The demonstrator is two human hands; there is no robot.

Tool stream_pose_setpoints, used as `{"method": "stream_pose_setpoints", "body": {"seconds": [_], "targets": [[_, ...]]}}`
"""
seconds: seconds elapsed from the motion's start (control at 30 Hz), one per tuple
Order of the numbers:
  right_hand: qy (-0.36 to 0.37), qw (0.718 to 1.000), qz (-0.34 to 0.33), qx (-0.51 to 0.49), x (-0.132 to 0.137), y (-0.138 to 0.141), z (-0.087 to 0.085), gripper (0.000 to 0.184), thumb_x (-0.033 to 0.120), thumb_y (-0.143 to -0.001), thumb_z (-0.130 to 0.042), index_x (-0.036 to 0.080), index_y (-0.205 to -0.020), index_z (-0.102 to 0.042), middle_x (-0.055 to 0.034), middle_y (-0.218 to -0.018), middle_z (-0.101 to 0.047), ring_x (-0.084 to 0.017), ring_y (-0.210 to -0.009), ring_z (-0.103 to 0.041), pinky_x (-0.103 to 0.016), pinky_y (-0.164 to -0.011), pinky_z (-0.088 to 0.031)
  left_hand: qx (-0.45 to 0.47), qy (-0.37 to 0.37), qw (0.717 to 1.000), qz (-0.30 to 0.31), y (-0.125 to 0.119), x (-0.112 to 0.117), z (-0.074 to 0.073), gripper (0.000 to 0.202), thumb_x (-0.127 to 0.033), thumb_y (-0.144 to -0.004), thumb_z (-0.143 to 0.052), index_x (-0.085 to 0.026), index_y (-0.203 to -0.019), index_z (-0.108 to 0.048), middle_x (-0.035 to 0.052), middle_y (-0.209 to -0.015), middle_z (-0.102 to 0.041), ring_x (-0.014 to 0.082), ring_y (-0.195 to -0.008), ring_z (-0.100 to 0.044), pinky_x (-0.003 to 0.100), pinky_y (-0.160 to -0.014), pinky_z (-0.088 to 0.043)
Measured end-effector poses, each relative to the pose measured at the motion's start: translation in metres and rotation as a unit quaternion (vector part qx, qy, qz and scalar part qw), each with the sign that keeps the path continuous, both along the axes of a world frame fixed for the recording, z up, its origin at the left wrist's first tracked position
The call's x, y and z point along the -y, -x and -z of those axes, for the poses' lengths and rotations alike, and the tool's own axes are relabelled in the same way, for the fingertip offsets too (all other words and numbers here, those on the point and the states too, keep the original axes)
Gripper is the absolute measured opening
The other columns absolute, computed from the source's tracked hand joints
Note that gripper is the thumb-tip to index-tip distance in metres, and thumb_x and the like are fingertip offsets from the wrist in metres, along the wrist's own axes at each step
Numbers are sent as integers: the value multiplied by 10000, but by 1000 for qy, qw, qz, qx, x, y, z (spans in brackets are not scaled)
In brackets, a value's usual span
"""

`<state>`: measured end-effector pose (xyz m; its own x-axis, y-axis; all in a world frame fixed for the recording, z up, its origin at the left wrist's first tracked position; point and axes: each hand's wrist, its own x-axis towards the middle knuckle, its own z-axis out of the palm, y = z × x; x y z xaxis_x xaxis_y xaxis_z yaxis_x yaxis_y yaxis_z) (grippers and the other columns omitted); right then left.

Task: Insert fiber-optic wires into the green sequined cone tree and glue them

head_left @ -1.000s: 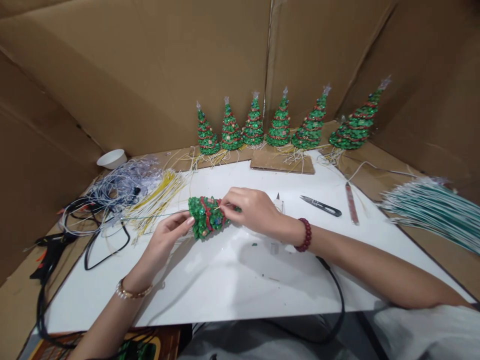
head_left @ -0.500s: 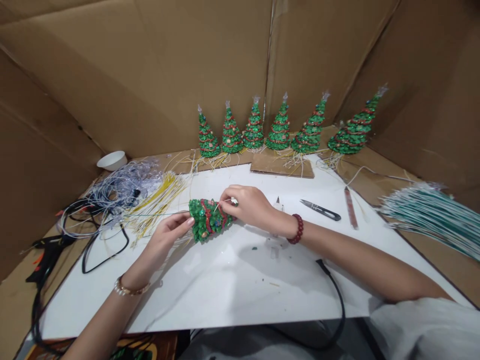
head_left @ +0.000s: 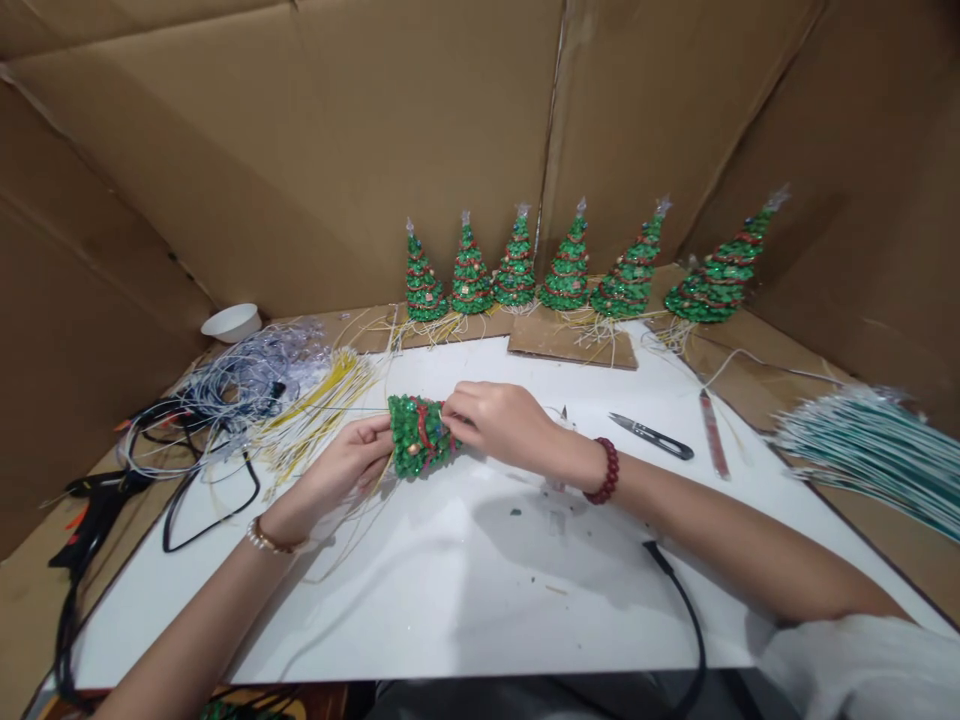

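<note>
A small green Christmas tree (head_left: 411,440) with red garland and tiny ornaments lies on its side over the white table, its base facing left. My left hand (head_left: 354,455) grips it at the base rim, where thin wires trail out. Over the tree's narrow end, my right hand (head_left: 499,422) has its thumb and fingers pinched together against the branches. Whatever is between those fingertips is too small and covered to name. The right hand also hides the tree's tip.
Several finished-looking trees (head_left: 564,268) stand along the back on cardboard. Yellow-white wires (head_left: 330,400) and a glue gun (head_left: 97,515) lie left. Thread snips (head_left: 651,436), a red-brown stick-like tool (head_left: 714,435) and a green-white wire bundle (head_left: 877,450) are at right. A white bowl (head_left: 231,322) sits back left.
My right fingers have closed in against the tree; the pale wire that showed at their tips is now mostly hidden. My left thumb has slipped from the tree's side towards its base.
</note>
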<state>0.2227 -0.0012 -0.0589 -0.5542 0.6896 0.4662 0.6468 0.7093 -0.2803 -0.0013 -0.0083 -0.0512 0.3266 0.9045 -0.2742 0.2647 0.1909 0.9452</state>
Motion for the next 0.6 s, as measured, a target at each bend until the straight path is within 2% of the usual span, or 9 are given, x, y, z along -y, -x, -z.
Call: {"method": "stream_pose_setpoints", "body": {"seconds": [0.1,0.17,0.27,0.37,0.4,0.47,0.6], "targets": [[14,1000,14,-24,-2,1,-1,177,193,-909,-504,141,-811,-643,-40,-813,-644,-120,-709,-560,-245,-611,-330,30,13,999,-24,-4,-1,5,231,-339,-699,-722,-158,-841,-703,-96,-399,-349,27,-326,-129,180,-314,-156],[35,998,23,-54,-3,-1,-3,149,184,-893,-522,147,-819,-646,-35,-825,-653,-120,-732,-571,-238,-626,-337,46,-4,998,-44,-7,1,9,229,-363,-683,-734,-150,-759,-696,-79,-407,-386,33,-334,-174,187,-337,-190],[67,993,24,-93,-4,-5,-5,125,175,-876,-549,163,-821,-660,-17,-811,-661,-113,-727,-574,-230,-647,-349,46,-65,995,-64,-12,5,13,253,-390,-688,-723,-141,-700,-685,-36,-451,-475,73,-392,-317,210,-409,-288],[101,988,11,-120,-6,-10,-8,110,189,-866,-575,177,-827,-677,-4,-801,-671,-107,-714,-575,-227,-667,-360,-37,-154,986,-51,-11,10,14,242,-365,-727,-671,-146,-624,-657,-18,-484,-490,103,-462,-379,224,-465,-317],[117,985,11,-128,-6,-11,-8,106,192,-858,-584,181,-816,-681,-1,-794,-676,-107,-709,-575,-226,-663,-361,-84,-198,976,-31,-9,10,15,230,-328,-740,-646,-149,-596,-642,-15,-495,-490,106,-478,-384,223,-475,-314],[161,976,15,-144,-7,-12,-10,105,192,-834,-597,187,-781,-688,8,-766,-684,-104,-684,-576,-223,-638,-358,-175,-303,936,27,-3,11,18,218,-233,-758,-579,-155,-556,-605,-9,-512,-485,109,-503,-390,223,-496,-310],[267,951,1,-155,-5,-14,-16,124,174,-798,-591,185,-736,-698,14,-734,-699,-98,-656,-586,-215,-609,-365,-280,-478,822,132,8,13,27,271,-144,-797,-484,-178,-535,-543,-2,-516,-465,111,-494,-378,238,-501,-294]]}}
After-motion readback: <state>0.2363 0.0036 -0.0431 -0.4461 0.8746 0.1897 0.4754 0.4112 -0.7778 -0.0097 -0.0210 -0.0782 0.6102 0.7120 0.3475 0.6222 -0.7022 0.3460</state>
